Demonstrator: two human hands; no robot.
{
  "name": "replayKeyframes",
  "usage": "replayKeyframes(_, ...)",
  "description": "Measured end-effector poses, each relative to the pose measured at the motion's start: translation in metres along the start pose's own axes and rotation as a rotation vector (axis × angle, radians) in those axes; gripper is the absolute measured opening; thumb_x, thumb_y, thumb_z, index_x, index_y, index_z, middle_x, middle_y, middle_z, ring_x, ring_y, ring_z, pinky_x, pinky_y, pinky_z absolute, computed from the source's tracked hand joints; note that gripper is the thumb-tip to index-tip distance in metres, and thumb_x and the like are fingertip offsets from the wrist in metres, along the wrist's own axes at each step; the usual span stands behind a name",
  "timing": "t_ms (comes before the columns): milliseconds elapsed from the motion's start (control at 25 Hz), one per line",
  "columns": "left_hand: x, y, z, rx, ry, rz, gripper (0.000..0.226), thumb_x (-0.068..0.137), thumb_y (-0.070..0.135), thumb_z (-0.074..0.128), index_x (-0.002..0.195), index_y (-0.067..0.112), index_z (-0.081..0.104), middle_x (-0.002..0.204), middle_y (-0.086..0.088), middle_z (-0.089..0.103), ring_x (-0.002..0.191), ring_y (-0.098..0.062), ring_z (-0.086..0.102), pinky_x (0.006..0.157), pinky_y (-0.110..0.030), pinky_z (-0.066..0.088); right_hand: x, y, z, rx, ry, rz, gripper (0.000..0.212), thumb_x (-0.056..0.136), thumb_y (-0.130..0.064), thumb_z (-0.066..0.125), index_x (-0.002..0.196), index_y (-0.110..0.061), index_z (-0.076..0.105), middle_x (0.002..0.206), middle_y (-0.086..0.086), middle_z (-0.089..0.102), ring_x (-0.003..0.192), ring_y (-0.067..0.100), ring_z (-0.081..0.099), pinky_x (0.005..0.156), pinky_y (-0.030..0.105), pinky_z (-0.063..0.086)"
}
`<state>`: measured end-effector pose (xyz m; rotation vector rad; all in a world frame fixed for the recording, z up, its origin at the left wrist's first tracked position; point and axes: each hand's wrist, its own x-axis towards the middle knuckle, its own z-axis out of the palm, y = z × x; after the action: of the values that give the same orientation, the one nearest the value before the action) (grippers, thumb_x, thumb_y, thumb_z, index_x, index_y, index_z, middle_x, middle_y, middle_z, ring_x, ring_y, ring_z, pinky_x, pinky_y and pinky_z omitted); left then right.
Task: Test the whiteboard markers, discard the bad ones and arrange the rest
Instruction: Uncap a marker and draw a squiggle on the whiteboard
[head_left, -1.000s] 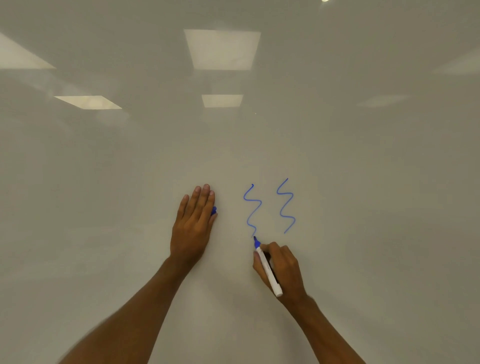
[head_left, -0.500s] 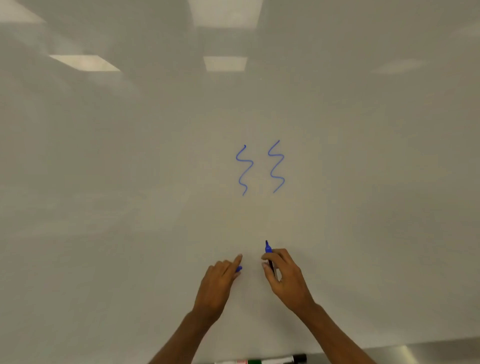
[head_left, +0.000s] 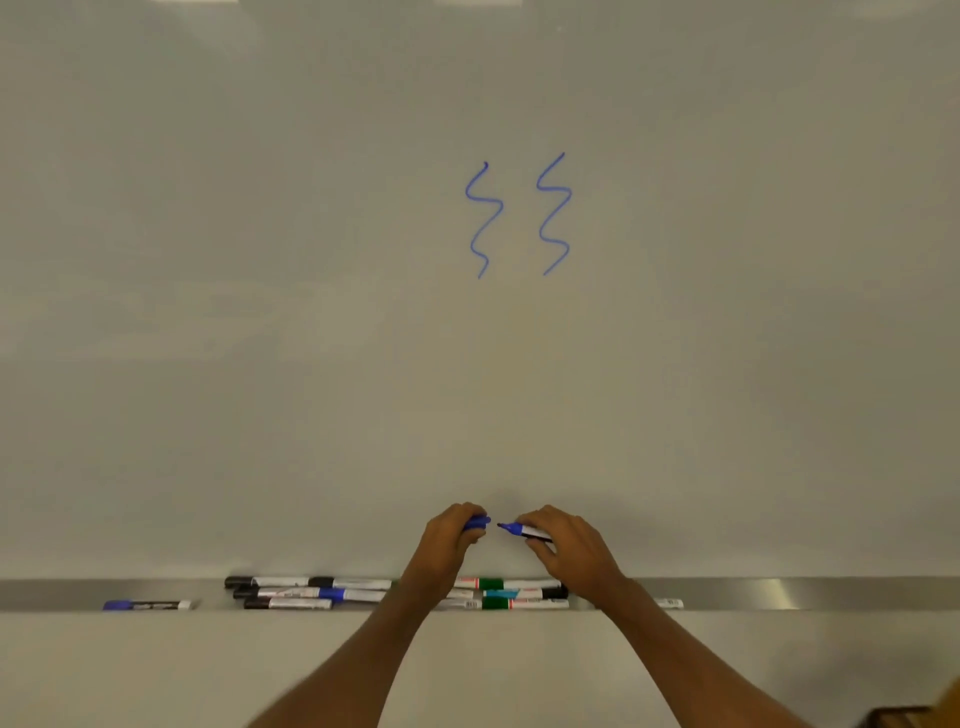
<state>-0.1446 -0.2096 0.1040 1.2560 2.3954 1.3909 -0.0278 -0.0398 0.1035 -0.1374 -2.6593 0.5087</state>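
Hands have dropped from the squiggles (head_left: 489, 222) to just above the tray (head_left: 779, 593) — left hand (head_left: 449, 540) curled round the blue cap (head_left: 478, 522), right hand (head_left: 569, 545) pinching the marker (head_left: 523, 530), tip facing cap, just apart — so this one likely passed and recapping comes next.

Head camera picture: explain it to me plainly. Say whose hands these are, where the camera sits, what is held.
No machine here: a person works bare-handed, filmed by one camera on their head, looking down at a whiteboard. The left hand grips a blue cap; the right hand holds the uncapped blue marker, its tip pointing at the cap, not touching. Two blue squiggles are drawn above. On the metal tray below lie more markers, black, blue and green; one blue-capped marker lies apart at the left.
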Motion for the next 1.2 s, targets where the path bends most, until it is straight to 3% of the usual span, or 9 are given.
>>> replayKeyframes(240,-0.008,0.002,0.019,0.093,-0.048,-0.039,0.021,0.093,0.005,0.051,0.113,0.003,0.059,0.107,-0.010,0.064,0.093,-0.014,0.057,0.085,-0.018,0.044,-0.008,0.007,0.002,-0.026,-0.082,-0.012,0.028,0.094,-0.023,0.052,0.120,-0.019,0.062,0.112,0.001,0.065,0.094,0.015,0.060,0.079,0.020,0.043)
replayKeyframes(400,-0.010,0.007,0.029,0.120,-0.107,-0.069,0.020,0.094,0.007,0.050,0.112,0.004,0.059,0.105,-0.012,0.065,0.093,-0.019,0.058,0.085,-0.024,0.045,-0.008,0.010,0.005,-0.001,-0.147,-0.003,0.029,0.096,-0.024,0.051,0.122,-0.018,0.060,0.113,0.002,0.064,0.097,0.016,0.059,0.079,0.015,0.036)
replayKeyframes(640,-0.007,0.015,0.041,0.171,-0.186,-0.108,0.018,0.096,0.013,0.050,0.110,0.008,0.060,0.105,-0.010,0.067,0.091,-0.014,0.060,0.081,-0.018,0.047,-0.007,0.020,0.002,0.090,-0.251,0.029,0.027,0.095,-0.017,0.052,0.119,-0.009,0.062,0.111,0.011,0.065,0.098,0.021,0.058,0.082,0.020,0.039)
replayKeyframes(920,0.001,0.028,0.061,0.402,-0.245,-0.128,0.026,0.096,0.021,0.051,0.120,0.012,0.057,0.115,-0.011,0.064,0.101,-0.020,0.061,0.093,-0.027,0.048,-0.011,0.034,0.003,0.091,-0.313,0.112,0.030,0.098,-0.019,0.047,0.124,-0.010,0.058,0.117,0.012,0.064,0.104,0.022,0.057,0.087,0.022,0.038)
replayKeyframes(1200,0.004,0.036,0.076,0.570,-0.269,-0.110,0.041,0.092,0.024,0.059,0.131,0.015,0.049,0.125,-0.007,0.061,0.108,-0.019,0.061,0.095,-0.023,0.043,-0.019,0.043,0.001,0.242,-0.275,0.156,0.027,0.095,-0.018,0.053,0.116,-0.006,0.064,0.107,0.014,0.069,0.088,0.021,0.065,0.066,0.003,0.038)
